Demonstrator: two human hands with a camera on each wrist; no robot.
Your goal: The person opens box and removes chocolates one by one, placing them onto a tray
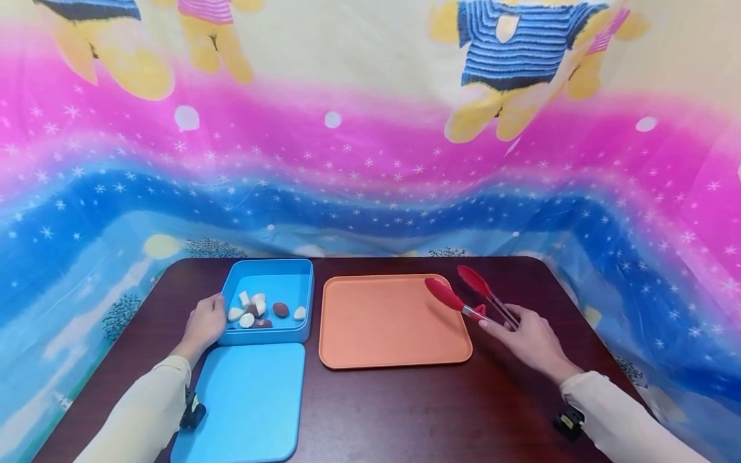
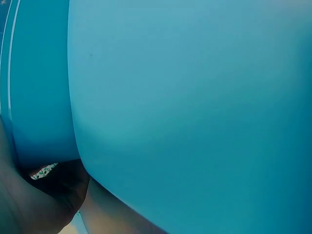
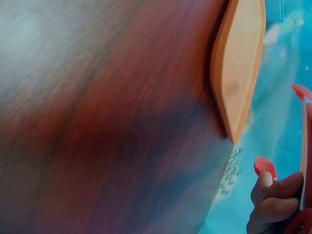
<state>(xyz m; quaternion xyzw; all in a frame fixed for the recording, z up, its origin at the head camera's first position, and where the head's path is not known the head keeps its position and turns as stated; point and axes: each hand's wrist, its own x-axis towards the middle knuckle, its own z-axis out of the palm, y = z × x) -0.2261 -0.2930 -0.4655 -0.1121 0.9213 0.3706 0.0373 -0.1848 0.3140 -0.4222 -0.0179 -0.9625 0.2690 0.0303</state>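
Note:
On the left of the table a blue square box (image 1: 298,334) holds several white and brown pebble-like pieces (image 1: 255,307). My left hand (image 1: 204,325) grips the box's left side near the front corner; part of it shows below the box wall in the left wrist view. In my right hand (image 1: 529,341) is a pair of tongs (image 1: 471,310) with red tips. The tips are spread apart above the right end of an orange tray (image 1: 393,321), with nothing between them. The right wrist view shows the fingers (image 3: 278,202) round the handles.
A flat blue lid (image 1: 249,399) lies directly in front of the box, partly under my left forearm. Everything stands on a dark brown table (image 1: 405,411). A printed cloth (image 1: 370,161) hangs behind the table and along its sides.

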